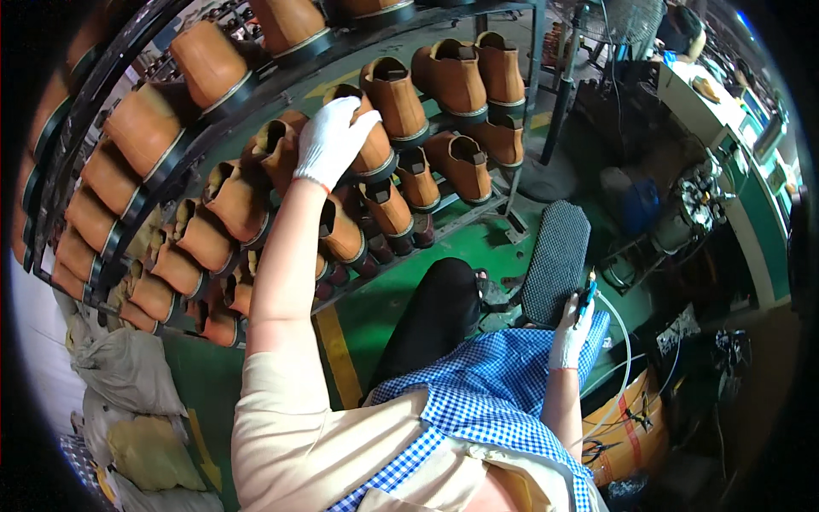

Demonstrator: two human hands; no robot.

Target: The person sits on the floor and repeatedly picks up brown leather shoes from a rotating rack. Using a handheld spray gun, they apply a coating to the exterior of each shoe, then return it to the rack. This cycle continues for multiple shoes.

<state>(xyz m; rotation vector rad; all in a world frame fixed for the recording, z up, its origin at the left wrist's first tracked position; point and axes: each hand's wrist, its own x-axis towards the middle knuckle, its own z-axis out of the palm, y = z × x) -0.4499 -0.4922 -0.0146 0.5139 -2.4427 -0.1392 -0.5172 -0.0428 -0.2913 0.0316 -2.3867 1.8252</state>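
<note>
My left hand (331, 143), in a white knit glove, reaches up to the rack with its fingers over the top of a brown leather ankle boot (373, 147). The glove hides part of that boot. Other brown boots (395, 96) stand close on either side of it. Low on the right, my right hand (570, 334), gloved too, is closed round a slim teal hand tool (588, 294) with a brass-coloured tip. A pale hose (629, 350) curves down from the tool. Beside this hand is a long black textured pad (559, 256).
The dark metal rack (517, 175) holds several tiers of boots. Filled sacks (128, 367) lie at the lower left. On the right stand a workbench (695, 102), a metal machine (695, 205) and a cardboard box (636, 431). A fan (621, 19) stands at the back.
</note>
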